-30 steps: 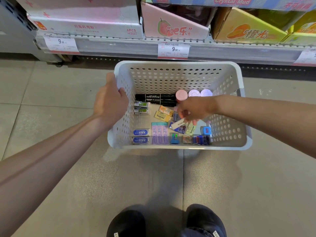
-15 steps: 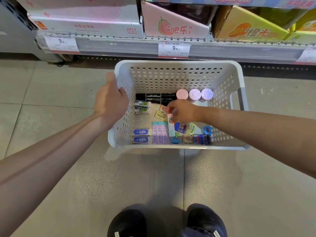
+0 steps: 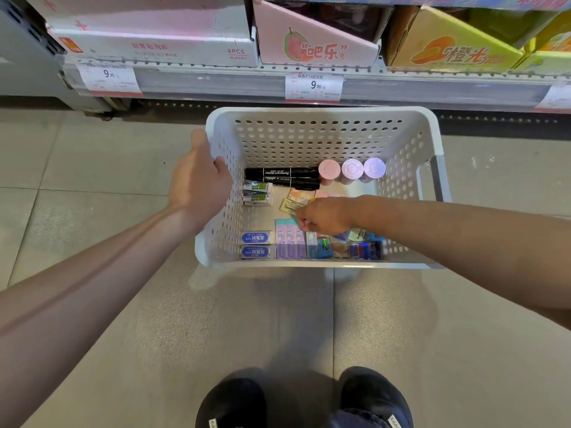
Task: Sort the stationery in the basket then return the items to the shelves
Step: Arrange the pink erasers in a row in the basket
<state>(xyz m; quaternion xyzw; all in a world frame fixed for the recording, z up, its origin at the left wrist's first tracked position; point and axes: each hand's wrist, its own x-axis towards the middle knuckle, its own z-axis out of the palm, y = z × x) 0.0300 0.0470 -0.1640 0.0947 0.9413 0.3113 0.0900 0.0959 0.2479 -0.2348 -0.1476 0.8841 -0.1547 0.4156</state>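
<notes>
From the head view, a white perforated basket (image 3: 324,140) sits on a grey tiled floor (image 3: 123,304) in front of a low shop shelf (image 3: 216,83) carrying cardboard boxes (image 3: 154,29) and price tags (image 3: 313,86).

The left hand (image 3: 197,180) curls its fingers over the basket's left wall and grips it. The right hand (image 3: 324,216) reaches inside, fingers curled downward over the small packs; whether they pinch anything cannot be told.

Beyond the right fingers lie two black markers (image 3: 282,176) and three round pastel lids (image 3: 352,169). Left of them are two blue erasers (image 3: 256,244) and two green-labelled packs (image 3: 258,193). Just below the fingers stands a row of purple packs (image 3: 290,242).
</notes>
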